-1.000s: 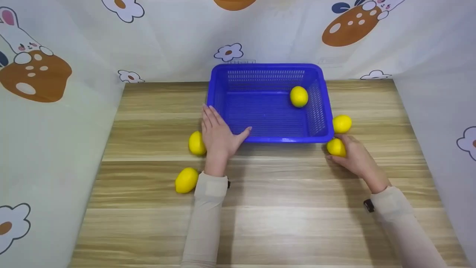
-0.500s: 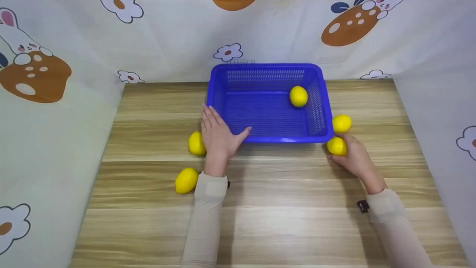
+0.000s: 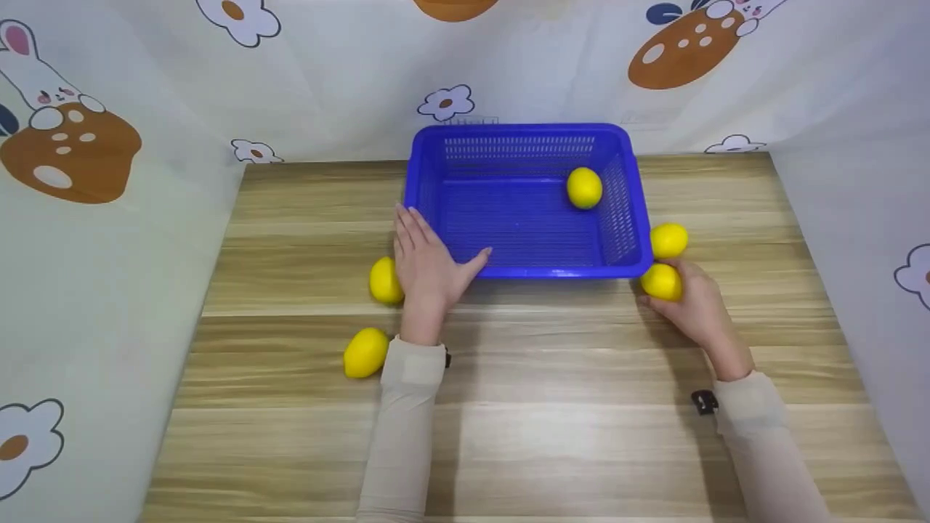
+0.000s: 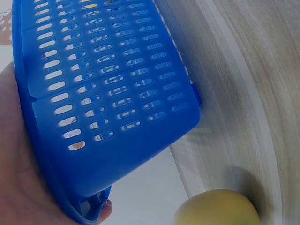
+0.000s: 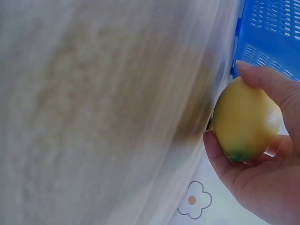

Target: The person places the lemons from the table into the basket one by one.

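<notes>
In the head view, my left hand [image 3: 427,272] lies on the front left corner of a blue plastic basket [image 3: 527,273]. Its fingers stretch along the left rim, and the thumb reaches over the front rim. My right hand [image 3: 696,301] grips a yellow lemon [image 3: 661,282] just off the basket's front right corner. The right wrist view shows thumb and fingers curled round this lemon [image 5: 246,119], whose end is green. Another lemon [image 3: 669,240] sits by the basket's right side. Inside the basket, one lemon [image 3: 584,188] rests toward the back right.
Left of my left hand, a lemon [image 3: 385,280] is partly hidden by it. Nearer the front, another lemon [image 3: 365,353] lies beside my left sleeve. All this stands on a wood-grain table [image 3: 567,407], with a patterned cloth [image 3: 349,80] behind and at both sides.
My right hand, with the lemon in its grip, has shifted slightly away from me and to the right. The right forearm has swung left. My left hand and the basket stay put.
</notes>
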Demonstrator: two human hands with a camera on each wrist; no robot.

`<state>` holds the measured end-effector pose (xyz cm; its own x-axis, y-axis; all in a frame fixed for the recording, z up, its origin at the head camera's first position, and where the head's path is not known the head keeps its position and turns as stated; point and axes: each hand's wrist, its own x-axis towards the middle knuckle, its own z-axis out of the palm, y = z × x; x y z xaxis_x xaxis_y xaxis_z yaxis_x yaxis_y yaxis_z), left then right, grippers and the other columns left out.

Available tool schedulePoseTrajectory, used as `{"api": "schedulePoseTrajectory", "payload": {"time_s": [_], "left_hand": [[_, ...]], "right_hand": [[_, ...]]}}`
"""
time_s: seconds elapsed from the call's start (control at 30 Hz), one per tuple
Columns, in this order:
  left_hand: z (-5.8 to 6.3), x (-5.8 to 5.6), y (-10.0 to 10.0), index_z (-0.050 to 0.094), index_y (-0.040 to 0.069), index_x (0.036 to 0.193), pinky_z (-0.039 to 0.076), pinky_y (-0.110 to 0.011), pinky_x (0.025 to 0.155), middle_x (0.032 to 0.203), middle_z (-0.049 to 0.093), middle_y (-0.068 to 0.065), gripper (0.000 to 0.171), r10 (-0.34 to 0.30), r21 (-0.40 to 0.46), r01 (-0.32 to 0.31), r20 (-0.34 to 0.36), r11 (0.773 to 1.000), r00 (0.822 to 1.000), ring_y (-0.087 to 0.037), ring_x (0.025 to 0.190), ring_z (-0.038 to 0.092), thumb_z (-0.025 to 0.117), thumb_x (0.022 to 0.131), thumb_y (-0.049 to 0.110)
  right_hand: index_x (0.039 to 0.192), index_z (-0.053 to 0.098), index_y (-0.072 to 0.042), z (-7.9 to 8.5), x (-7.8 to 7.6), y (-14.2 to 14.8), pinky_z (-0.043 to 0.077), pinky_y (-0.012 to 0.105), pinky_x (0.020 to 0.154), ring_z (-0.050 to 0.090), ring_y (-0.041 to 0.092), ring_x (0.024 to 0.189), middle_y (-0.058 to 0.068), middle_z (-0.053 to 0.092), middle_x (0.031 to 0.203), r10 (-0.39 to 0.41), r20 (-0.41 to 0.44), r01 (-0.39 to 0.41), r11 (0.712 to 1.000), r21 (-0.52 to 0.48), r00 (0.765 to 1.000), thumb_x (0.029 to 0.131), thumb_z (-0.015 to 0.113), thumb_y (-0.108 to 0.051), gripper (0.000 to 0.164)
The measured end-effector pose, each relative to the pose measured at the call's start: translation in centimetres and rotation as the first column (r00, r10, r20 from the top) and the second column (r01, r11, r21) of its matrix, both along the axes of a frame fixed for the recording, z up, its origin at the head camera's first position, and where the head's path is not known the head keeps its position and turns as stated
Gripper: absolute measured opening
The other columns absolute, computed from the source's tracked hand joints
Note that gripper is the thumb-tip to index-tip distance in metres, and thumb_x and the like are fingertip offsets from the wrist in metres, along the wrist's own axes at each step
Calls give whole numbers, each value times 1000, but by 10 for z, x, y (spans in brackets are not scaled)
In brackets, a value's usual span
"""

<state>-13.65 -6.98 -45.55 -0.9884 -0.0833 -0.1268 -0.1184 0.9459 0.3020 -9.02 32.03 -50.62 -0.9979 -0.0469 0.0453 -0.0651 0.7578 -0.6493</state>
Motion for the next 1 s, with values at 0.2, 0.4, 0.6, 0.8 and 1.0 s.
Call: {"api": "schedulePoseTrajectory", "payload": {"time_s": [0.2,0.4,0.6,0.8,1.0], "left_hand": [[0,-1,-1,-7,-10,163,4,-43,134,173,-12,-31,132,4,1,-4,5,1000,1000,-39,164,-7,50,90,85],[0,-1,-2,-8,-9,163,4,-43,134,172,-15,-30,133,2,-1,-2,22,1000,1000,-39,163,-8,48,90,86],[0,-1,-2,-8,-10,163,3,-43,134,172,-15,-31,132,0,7,0,17,1000,1000,-39,163,-9,50,90,84],[0,0,-1,-8,-9,163,3,-43,134,172,-15,-31,132,0,13,0,14,1000,1000,-39,163,-9,51,90,84],[1,-1,0,-9,-9,163,3,-42,134,172,-16,-30,133,2,18,-3,22,1000,1000,-38,164,-8,50,90,84]], "right_hand": [[141,51,15,6,1,-1,41,69,104,55,55,118,40,58,131,2,4,-2,1000,-2,1000,86,83,-3,66],[144,47,16,12,3,-2,41,70,103,54,55,118,41,56,133,5,35,-5,1000,-3,999,88,83,-4,69],[144,46,16,18,5,0,43,69,101,54,54,116,40,55,133,4,58,-5,1000,3,998,89,84,-8,71],[143,48,15,26,5,2,45,69,98,55,53,113,41,56,132,1,50,-1,1000,13,999,89,83,-8,69],[140,49,16,36,4,5,47,69,92,58,55,106,44,60,124,3,13,-4,999,51,1000,86,84,-4,67]]}}
